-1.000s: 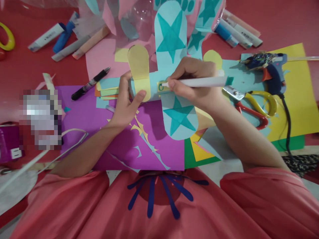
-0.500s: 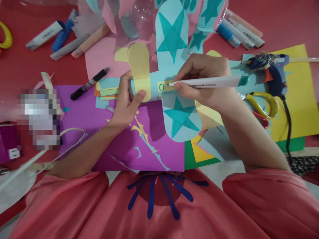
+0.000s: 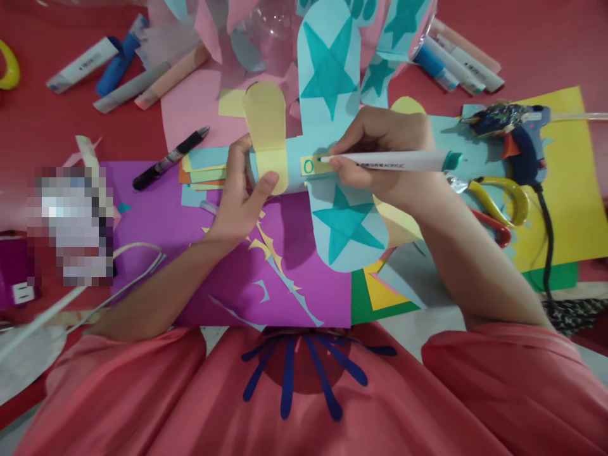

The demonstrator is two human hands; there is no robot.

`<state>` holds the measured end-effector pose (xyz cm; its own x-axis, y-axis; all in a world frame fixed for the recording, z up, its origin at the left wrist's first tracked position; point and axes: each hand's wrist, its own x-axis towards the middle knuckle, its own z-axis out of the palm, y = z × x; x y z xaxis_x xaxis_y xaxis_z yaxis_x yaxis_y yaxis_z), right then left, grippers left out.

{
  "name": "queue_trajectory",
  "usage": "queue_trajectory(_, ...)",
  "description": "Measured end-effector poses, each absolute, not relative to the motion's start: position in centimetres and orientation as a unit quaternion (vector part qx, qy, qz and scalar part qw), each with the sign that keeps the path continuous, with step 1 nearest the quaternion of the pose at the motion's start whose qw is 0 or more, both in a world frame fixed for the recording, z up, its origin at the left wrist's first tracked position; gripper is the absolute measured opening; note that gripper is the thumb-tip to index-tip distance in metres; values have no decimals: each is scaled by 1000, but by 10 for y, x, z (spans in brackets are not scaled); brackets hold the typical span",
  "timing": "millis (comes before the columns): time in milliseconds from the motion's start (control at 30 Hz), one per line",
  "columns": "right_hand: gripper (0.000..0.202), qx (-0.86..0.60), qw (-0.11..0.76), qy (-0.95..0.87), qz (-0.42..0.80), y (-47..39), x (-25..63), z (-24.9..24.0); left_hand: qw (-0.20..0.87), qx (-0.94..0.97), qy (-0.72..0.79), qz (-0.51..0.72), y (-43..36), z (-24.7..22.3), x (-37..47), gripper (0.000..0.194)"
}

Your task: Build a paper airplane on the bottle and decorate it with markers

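My left hand (image 3: 242,196) is wrapped around the tail end of a light blue paper airplane (image 3: 304,142), its thumb pressing on a yellow rounded tail strip (image 3: 266,117). Long wings with teal stars stretch above and below the tube-like body. A small yellow label (image 3: 311,166) on the body bears a teal "O". In my right hand (image 3: 389,149) is a white acrylic marker (image 3: 399,161) with a teal end, pinched near its tip. That tip is at the label, just right of the "O". My right hand covers part of the airplane's body.
Right of the airplane lie a blue glue gun (image 3: 522,136) and yellow-and-red-handled scissors (image 3: 501,196). A black pen (image 3: 171,158) and paper scraps (image 3: 270,253) rest on purple paper (image 3: 190,221). Several markers (image 3: 85,63) lie at the back left, others (image 3: 456,60) at the back right.
The marker's tip has shifted very slightly up and its teal end a little left, with my right hand. My left hand keeps its hold on the airplane.
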<state>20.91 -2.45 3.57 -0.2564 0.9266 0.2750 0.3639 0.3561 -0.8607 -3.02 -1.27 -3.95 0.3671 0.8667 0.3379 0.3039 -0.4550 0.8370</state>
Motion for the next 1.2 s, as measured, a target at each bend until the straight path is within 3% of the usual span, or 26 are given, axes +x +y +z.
queue_trajectory(500,36,-456,341,-720,395,-22,213,42,353,743,389,415,-13,-41,-31,47)
queue_trajectory(1100,48,-488,377,-715,330,-21,207,44,400,722,367,429,-10,-44,-32,52)
queue_trajectory(1200,44,-462,416,-698,356,-21,208,44,394,729,364,425,-10,-42,-33,51)
